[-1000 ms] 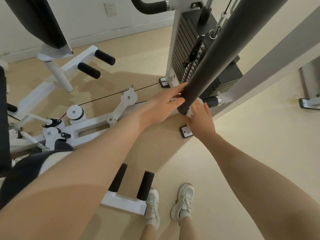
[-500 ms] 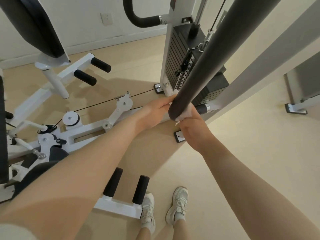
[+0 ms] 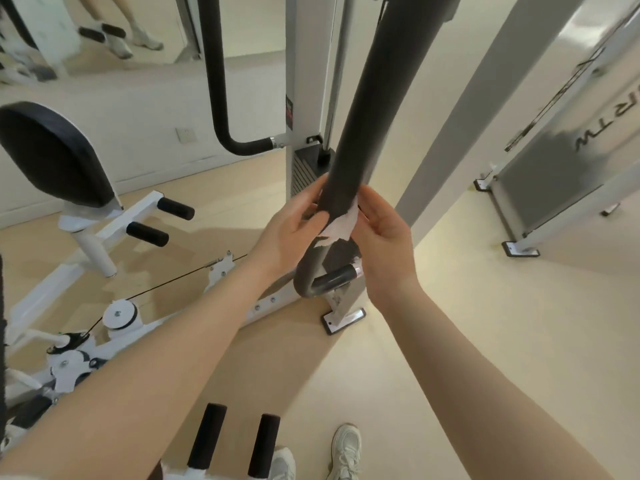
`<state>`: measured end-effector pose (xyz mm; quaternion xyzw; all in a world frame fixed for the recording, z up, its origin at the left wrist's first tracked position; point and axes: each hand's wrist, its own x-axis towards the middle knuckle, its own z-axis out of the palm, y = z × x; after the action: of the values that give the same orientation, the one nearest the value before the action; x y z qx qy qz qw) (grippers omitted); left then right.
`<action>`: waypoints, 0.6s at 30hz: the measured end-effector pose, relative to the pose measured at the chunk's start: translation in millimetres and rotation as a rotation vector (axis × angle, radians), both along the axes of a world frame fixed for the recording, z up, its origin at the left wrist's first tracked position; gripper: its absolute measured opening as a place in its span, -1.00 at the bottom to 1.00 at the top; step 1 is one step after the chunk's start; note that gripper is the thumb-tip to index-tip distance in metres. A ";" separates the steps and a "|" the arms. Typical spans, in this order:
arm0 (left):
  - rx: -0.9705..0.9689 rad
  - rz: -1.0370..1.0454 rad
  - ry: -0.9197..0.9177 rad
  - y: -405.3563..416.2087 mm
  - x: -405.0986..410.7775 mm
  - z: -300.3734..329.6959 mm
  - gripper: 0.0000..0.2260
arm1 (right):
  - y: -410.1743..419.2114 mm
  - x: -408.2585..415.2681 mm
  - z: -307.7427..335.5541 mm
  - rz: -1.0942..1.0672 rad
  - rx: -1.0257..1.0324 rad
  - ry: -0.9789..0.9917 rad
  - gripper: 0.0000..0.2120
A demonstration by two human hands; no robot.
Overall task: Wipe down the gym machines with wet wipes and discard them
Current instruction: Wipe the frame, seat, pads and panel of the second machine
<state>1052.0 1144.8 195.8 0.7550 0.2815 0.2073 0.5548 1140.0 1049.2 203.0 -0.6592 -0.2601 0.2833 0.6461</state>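
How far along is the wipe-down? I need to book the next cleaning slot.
Mid-job. In hand: both hands, left hand and right hand, hold a white wet wipe against the padded bar. No surface shows as finished. Left: the seat pad, foam rollers, and discarding the wipe.

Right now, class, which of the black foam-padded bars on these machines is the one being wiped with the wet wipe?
The long padded bar at centre: both hands hold the white wipe against it. The curved handle behind it is untouched.
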 end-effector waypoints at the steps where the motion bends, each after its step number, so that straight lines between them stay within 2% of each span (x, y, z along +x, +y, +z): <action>1: -0.006 -0.013 0.008 0.7 -1.0 3.2 -0.61 | 2.8 -1.1 -1.8 -0.020 0.007 0.029 -0.66; 6: -0.040 -0.026 0.082 3.6 -4.9 11.1 -0.59 | 7.8 -13.1 -15.5 0.098 0.026 0.154 -0.71; 10: 0.020 -0.041 0.124 3.4 -5.7 22.6 -0.60 | 13.0 -17.8 -5.4 0.101 -0.049 0.095 -0.71; 14: 0.026 -0.048 0.003 2.2 -2.1 47.7 -0.63 | 16.6 -14.9 29.7 0.018 -0.003 -0.003 -0.74; 18: 0.064 -0.049 -0.056 4.9 3.6 70.3 -0.67 | 19.4 -7.6 58.8 -0.059 0.082 -0.058 -0.66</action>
<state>1055.6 1149.8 266.1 0.7728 0.2402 0.2236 0.5432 1132.4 1068.5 261.9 -0.6474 -0.2704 0.2339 0.6730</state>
